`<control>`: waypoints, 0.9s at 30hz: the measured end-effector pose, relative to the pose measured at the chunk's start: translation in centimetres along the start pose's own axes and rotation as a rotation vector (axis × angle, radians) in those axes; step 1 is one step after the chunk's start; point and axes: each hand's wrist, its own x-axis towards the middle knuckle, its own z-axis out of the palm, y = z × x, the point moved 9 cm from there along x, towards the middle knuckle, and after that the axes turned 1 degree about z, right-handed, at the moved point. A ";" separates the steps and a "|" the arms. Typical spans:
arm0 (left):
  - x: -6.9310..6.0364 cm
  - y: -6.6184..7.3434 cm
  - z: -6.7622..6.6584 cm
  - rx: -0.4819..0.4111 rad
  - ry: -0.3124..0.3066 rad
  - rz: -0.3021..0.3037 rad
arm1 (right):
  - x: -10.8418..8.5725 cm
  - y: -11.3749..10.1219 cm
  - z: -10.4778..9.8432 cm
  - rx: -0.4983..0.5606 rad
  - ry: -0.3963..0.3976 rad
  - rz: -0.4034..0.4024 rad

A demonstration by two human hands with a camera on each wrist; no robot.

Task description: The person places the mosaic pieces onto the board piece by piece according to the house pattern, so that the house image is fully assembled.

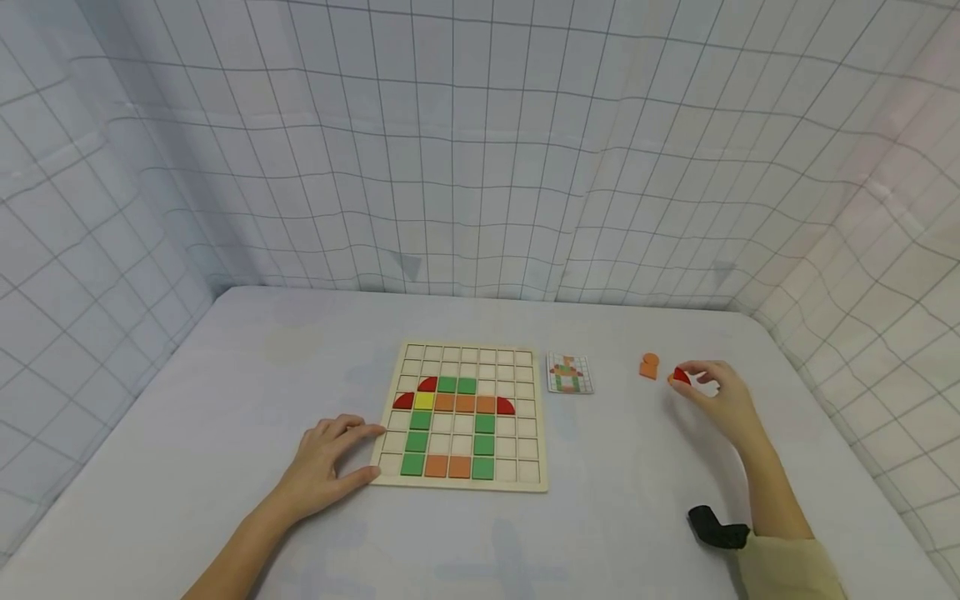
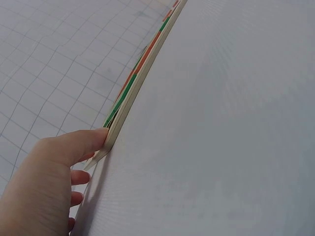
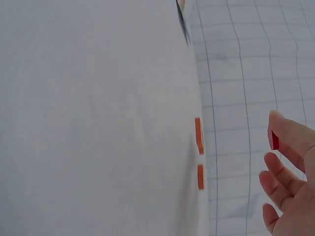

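A pale wooden grid board lies in the middle of the table, with green, orange, yellow and red tiles in some of its squares. My left hand touches the board's left edge with thumb and index finger, the fingers relaxed; in the left wrist view the thumb rests at the board's corner. Over the right side of the table, my right hand pinches a red quarter-round tile between thumb and fingertips. The right wrist view shows the red tile held up, its thin side visible.
A small pattern card lies just right of the board. Orange pieces lie further right, near the right hand. A black curved object is by the right forearm. A white grid-patterned curtain stands behind the table.
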 end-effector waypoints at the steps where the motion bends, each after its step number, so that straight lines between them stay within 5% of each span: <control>1: 0.0 0.0 0.0 0.000 0.000 0.000 | 0.3 -0.5 0.4 0.013 -0.002 0.001; 15: 0.0 0.1 -0.2 -0.008 0.007 0.004 | 3.4 -6.7 7.6 0.115 -0.101 -0.002; 27: -0.1 0.0 -0.1 -0.011 0.008 -0.001 | 4.4 -12.9 13.5 0.120 -0.166 -0.123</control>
